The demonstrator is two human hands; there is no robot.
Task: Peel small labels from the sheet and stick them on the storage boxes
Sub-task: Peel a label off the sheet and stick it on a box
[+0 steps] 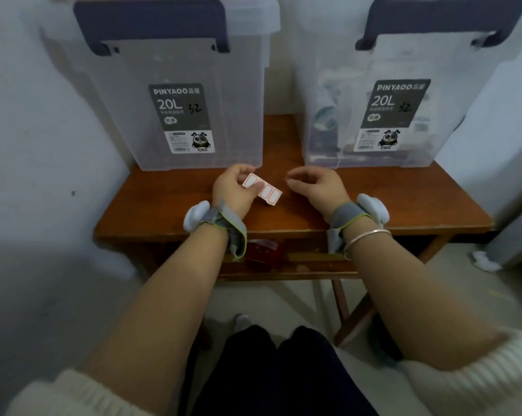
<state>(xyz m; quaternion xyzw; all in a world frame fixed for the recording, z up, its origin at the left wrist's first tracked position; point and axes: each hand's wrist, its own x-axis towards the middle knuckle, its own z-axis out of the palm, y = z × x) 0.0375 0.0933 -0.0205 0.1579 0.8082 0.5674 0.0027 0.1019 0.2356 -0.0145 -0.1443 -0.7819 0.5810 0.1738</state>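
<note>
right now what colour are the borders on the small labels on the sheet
Red borders around white centres on the small white label sheet, pinched in the left hand; head view.

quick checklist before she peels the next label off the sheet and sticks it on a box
1. Label sheet held: ok, the left hand pinches it, thumb on top.
2. Labels left to peel: ok, red-bordered labels show on the sheet.
3. Right hand free to peel: cannot tell, its fingertips are pinched together and blurred; a label may already be there.
4. Boxes within reach: ok, left box and right box stand on the table just behind the hands.
5. Bare box front for sticking: ok, clear plastic beside each printed sticker.
</note>
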